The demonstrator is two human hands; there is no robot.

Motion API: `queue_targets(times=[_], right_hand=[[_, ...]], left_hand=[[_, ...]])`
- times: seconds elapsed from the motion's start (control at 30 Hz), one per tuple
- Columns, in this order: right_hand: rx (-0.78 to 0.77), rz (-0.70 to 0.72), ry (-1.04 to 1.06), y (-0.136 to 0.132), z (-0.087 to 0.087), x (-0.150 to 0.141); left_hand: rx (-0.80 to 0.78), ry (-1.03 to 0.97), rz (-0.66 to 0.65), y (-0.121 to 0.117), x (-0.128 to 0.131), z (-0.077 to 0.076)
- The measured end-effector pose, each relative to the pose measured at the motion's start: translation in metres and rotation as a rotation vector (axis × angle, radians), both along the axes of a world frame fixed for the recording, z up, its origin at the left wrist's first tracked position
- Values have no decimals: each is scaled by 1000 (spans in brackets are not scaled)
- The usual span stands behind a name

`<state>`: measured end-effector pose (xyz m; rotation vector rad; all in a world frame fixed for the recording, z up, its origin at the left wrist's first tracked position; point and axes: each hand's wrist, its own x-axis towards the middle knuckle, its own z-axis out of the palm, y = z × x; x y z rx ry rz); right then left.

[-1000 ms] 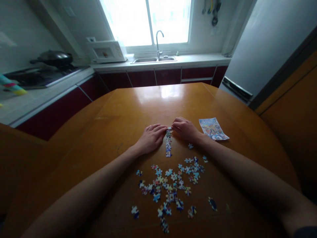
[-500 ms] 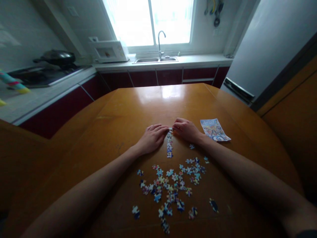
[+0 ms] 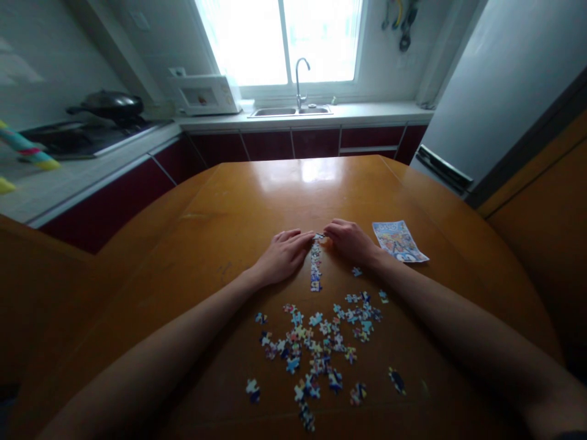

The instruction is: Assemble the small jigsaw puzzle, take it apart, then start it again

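A narrow strip of joined jigsaw pieces (image 3: 316,263) lies upright in the picture on the wooden table, between my two hands. My left hand (image 3: 285,255) rests beside it with fingers stretched out together, the fingertips touching the strip's far left end. Across from it, my right hand (image 3: 349,239) has its fingers curled and pinched on a small puzzle piece (image 3: 320,235) at the far right end of the strip. The fingers partly cover that piece. Nearer to me lies a loose heap of puzzle pieces (image 3: 316,347), several turned different ways.
A printed picture sheet (image 3: 400,241) lies to the right of my right hand. One stray puzzle piece (image 3: 356,271) sits by my right wrist. Beyond the wooden table (image 3: 293,189) are a sink (image 3: 275,112), a microwave (image 3: 206,95) and a pan (image 3: 107,105) on the stove.
My right fingers have drawn slightly right from the left fingertips, showing more of the piece at the strip's far end. The left hand keeps its place; the view shifts slightly.
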<state>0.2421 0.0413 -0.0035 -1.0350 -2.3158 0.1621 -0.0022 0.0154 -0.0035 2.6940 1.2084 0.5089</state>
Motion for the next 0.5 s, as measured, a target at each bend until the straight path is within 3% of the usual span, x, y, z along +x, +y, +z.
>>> queue_targets(times=[0.23,0.5], right_hand=[[-39,134,253,-3,-1,2],[-70,295,275,-10,-1,3]], left_hand=[[-3,14,-7,1,-1,-2],[-1,23,20,-4,0,3]])
